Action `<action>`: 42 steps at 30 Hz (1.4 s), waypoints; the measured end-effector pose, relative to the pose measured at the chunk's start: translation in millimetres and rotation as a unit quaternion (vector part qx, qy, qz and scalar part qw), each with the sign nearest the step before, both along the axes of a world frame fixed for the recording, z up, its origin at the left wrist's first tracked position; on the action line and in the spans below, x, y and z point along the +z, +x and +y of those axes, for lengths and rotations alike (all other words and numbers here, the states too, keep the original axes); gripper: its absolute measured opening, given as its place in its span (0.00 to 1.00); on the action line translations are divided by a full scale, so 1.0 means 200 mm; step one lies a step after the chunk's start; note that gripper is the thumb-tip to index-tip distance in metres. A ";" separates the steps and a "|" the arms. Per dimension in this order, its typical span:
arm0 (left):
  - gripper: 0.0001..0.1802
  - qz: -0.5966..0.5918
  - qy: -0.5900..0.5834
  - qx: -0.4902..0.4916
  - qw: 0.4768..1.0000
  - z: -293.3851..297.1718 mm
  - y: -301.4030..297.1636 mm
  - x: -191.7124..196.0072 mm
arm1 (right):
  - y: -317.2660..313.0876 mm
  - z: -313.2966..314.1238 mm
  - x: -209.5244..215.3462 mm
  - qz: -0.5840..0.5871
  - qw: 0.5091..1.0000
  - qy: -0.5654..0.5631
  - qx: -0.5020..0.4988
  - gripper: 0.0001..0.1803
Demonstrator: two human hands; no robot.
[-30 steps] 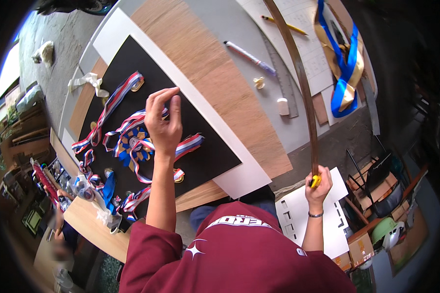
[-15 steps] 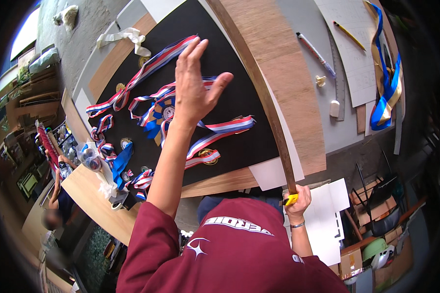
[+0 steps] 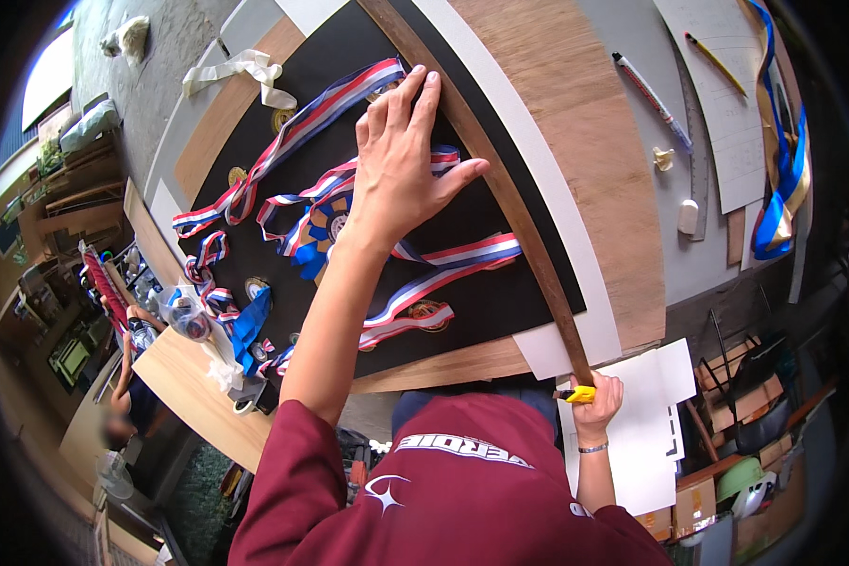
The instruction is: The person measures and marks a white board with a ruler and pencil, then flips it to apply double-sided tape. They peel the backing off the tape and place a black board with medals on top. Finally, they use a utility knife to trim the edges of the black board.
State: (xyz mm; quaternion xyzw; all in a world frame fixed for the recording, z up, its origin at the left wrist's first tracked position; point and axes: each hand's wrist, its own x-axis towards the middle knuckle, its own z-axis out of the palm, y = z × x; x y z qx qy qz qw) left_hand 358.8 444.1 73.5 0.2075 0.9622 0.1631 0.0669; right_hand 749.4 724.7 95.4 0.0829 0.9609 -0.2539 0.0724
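My left hand (image 3: 396, 179) is open over a black board (image 3: 349, 47), its fingertips and thumb against or just beside a long wooden strip (image 3: 500, 189). The strip lies lengthwise over the board near its right side, a black margin showing to its right. At the strip's near end, my right hand (image 3: 599, 410) is closed on a yellow utility knife (image 3: 580, 394); I cannot tell whether it also grips the strip. Medals on red, white and blue ribbons (image 3: 472, 253) lie on the board around my left arm, with a blue and gold rosette (image 3: 335, 222) partly behind it.
On the right are a marker (image 3: 651, 99), a pencil (image 3: 717, 64), a ruler (image 3: 698, 151), an eraser (image 3: 689, 217) and a blue and gold ribbon (image 3: 774, 231). White sheets (image 3: 641, 424) lie under my right hand. Another person (image 3: 132, 377) is at the far left.
The wooden strip has shifted left onto the black board, baring a margin at its right. My left hand has come up against the strip, and my view has shifted slightly.
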 end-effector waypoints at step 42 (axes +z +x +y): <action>0.55 0.055 0.119 0.024 0.991 -0.07 -0.33 -0.14 | -0.02 -0.05 0.04 -0.095 0.993 0.010 -0.063 0.18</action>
